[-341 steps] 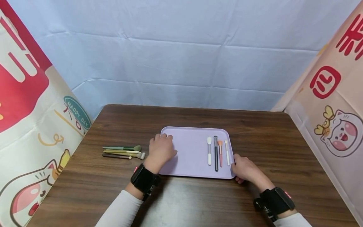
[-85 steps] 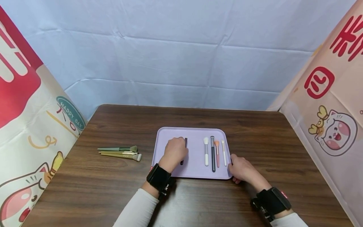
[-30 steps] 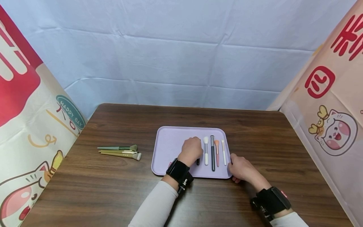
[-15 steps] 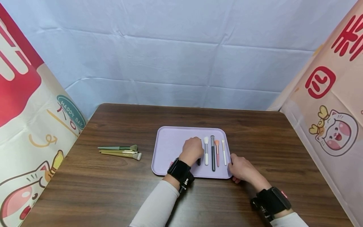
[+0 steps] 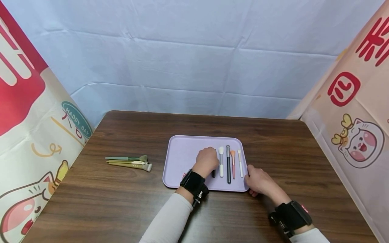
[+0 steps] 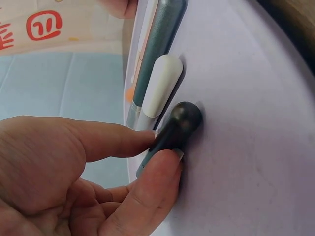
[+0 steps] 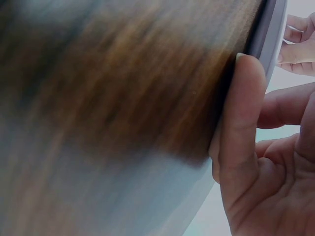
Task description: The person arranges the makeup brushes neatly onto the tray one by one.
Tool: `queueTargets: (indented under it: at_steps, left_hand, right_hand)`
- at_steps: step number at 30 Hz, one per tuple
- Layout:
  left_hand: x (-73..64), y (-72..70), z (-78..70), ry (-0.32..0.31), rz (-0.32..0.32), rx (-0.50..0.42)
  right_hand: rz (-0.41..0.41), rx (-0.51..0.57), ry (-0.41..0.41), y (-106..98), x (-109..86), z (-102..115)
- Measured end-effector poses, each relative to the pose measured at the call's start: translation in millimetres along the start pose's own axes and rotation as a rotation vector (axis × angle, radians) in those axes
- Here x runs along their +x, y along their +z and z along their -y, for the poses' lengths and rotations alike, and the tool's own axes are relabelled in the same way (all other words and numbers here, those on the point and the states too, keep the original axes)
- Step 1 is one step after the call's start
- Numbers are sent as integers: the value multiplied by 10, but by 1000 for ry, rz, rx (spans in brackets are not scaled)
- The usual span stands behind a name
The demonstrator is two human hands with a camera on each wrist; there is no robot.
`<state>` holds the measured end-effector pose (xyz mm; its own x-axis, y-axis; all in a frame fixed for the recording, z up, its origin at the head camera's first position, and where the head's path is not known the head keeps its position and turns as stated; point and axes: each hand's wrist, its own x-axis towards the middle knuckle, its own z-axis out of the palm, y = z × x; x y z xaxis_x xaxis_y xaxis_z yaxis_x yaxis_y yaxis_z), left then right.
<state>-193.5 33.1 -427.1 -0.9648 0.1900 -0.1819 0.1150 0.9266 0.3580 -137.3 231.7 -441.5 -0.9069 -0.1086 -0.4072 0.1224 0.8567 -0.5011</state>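
Observation:
My left hand (image 5: 207, 160) pinches a dark-handled makeup brush (image 6: 183, 122) between thumb and finger, low over the lilac tray (image 5: 182, 152). In the head view the hand covers most of that brush; its rounded handle end points toward me. Just right of it lie a white-and-grey brush (image 5: 221, 162), a long dark brush (image 5: 228, 165), a pink brush (image 5: 233, 165) with orange bristles and a thin white brush (image 5: 240, 164), roughly side by side. At the tray's near right corner my right hand (image 5: 259, 180) grips the edge, its thumb (image 7: 241, 113) along the outer side.
Left of the tray, on the brown wooden table (image 5: 136, 202), lies a small pile: a green brush (image 5: 126, 158), an olive brush (image 5: 130, 165) with pale bristles and others partly covered. A pale blue cloth (image 5: 194, 67) hangs behind, with printed banners (image 5: 358, 141) at both sides.
Since the oldest frame, my left hand has left the tray's left edge and brought the dark brush from the pile onto the tray, then rightward beside the white-and-grey one. Lately both hands stay nearly still.

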Motion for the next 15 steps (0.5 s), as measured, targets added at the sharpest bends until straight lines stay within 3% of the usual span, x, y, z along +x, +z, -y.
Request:
queueTargets:
  at_steps: [15]
  left_hand:
    - [-17, -31, 3, -29, 16, -49]
  right_hand:
    - [1, 7, 1, 0, -1, -2]
